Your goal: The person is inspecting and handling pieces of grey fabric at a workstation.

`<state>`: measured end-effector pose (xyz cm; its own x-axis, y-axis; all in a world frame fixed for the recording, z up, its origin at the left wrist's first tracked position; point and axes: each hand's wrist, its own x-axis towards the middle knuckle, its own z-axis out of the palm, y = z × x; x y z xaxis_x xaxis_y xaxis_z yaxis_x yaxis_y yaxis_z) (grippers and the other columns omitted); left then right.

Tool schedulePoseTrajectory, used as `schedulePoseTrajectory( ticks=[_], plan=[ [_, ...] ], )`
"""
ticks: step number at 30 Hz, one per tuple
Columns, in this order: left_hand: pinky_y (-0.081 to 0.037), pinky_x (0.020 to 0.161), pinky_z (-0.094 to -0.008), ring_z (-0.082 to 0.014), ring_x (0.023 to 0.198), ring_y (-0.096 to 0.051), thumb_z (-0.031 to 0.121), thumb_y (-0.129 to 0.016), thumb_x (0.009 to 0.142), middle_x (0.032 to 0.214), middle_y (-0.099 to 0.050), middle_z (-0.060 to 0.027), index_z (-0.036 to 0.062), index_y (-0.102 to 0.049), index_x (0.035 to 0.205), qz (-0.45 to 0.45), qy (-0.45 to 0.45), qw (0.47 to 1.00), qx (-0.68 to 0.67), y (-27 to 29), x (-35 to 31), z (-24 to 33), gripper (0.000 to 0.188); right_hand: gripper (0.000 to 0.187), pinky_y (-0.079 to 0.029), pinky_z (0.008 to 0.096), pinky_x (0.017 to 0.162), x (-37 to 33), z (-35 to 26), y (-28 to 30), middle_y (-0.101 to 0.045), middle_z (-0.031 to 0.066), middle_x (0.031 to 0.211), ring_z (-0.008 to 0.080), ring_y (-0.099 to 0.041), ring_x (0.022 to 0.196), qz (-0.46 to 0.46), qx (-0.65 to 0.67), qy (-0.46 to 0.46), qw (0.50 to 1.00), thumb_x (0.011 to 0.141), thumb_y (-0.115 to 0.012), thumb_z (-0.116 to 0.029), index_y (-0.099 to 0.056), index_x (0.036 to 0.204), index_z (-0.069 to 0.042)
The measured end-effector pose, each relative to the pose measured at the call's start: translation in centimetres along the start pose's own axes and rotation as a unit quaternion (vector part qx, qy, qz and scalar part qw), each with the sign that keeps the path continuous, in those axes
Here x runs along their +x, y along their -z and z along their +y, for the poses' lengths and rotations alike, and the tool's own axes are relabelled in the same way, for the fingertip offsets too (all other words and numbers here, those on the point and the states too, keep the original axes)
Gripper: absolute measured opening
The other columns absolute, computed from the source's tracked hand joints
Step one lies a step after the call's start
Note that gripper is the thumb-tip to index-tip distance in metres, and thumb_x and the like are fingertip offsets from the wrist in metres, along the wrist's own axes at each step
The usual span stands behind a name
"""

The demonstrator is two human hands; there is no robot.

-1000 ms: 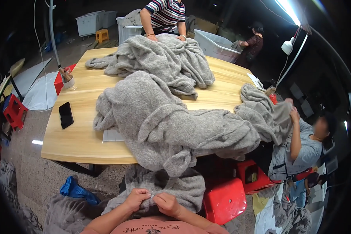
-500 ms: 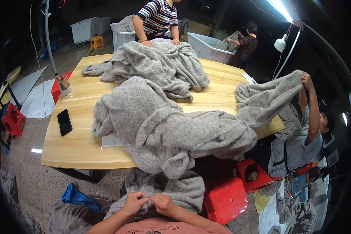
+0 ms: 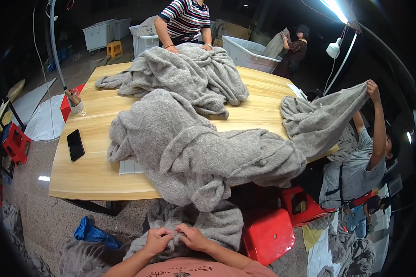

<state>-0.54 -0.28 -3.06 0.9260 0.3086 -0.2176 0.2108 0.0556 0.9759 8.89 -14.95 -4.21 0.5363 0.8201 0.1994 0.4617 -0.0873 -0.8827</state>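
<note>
A grey knit garment (image 3: 224, 226) lies bunched over my lap, below the table's near edge. My left hand (image 3: 159, 239) pinches a bit of its knit between thumb and fingers. Close beside it, my right hand (image 3: 192, 237) also grips the same cloth, fingers curled. The small spot between the fingertips is too fine to make out. Right ahead, a large heap of grey knitwear (image 3: 171, 134) covers the table's middle and droops over the near edge toward my lap.
Across the wooden table (image 3: 92, 180), a person in a striped shirt handles another grey pile (image 3: 180, 74). At right, a person lifts a grey knit piece (image 3: 328, 115). A phone (image 3: 76, 145) lies left. A red stool (image 3: 269, 235) stands at my right, a blue bag (image 3: 94, 233) at my left.
My right hand has risen slightly, its fingers shifting on the cloth; my left stays nearly in place. The person at right has stretched the knit piece farther right and up.
</note>
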Motion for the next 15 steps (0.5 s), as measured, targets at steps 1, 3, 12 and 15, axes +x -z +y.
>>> schedulePoseTrajectory(
  ticks=[1,3,12,15],
  plan=[
    [-0.040,0.050,-0.0207,-0.0036,0.054,-0.049,0.003,-0.064,0.073,0.062,-0.060,-0.0005,0.0004,-0.066,0.078,0.004,-0.007,0.999,0.031,-0.1,-0.1,0.2,0.006,0.019,-0.045,0.0354,0.060,0.1,0.3,0.0,-0.055,0.0157,0.079,0.0329,-0.056,0.070,-0.015,-0.009,-0.001,1.000,0.071,-0.055,-0.001,-0.051,0.090,-0.001],
    [-0.042,0.051,-0.0218,-0.0050,0.055,-0.051,0.003,-0.064,0.072,0.062,-0.062,-0.0030,0.0003,-0.066,0.078,0.008,-0.014,0.998,0.062,-0.1,0.0,0.1,0.007,0.017,-0.044,0.0356,0.060,0.1,0.9,0.1,-0.054,0.0156,0.076,0.0325,-0.056,0.069,-0.030,-0.018,-0.002,0.999,0.072,-0.055,-0.003,-0.051,0.089,-0.001],
    [-0.044,0.053,-0.0242,-0.0101,0.057,-0.057,0.005,-0.064,0.071,0.064,-0.063,-0.0098,0.0003,-0.065,0.075,0.016,-0.020,0.991,0.129,-0.3,0.1,-0.9,0.006,0.005,-0.041,0.0371,0.051,-1.2,0.4,-1.3,-0.052,0.0157,0.064,0.0345,-0.054,0.060,0.024,-0.039,-0.059,0.997,0.075,-0.053,-0.007,-0.053,0.078,-0.003],
    [-0.044,0.052,-0.0246,-0.0108,0.057,-0.057,0.005,-0.064,0.071,0.064,-0.063,-0.0096,0.0002,-0.065,0.074,0.014,-0.017,0.992,0.127,-0.4,0.3,-0.8,0.006,0.010,-0.041,0.0399,0.053,-1.0,-0.3,-0.8,-0.051,0.0164,0.065,0.0351,-0.054,0.063,0.018,-0.007,-0.093,0.995,0.076,-0.053,-0.010,-0.048,0.073,-0.003]
  ],
)
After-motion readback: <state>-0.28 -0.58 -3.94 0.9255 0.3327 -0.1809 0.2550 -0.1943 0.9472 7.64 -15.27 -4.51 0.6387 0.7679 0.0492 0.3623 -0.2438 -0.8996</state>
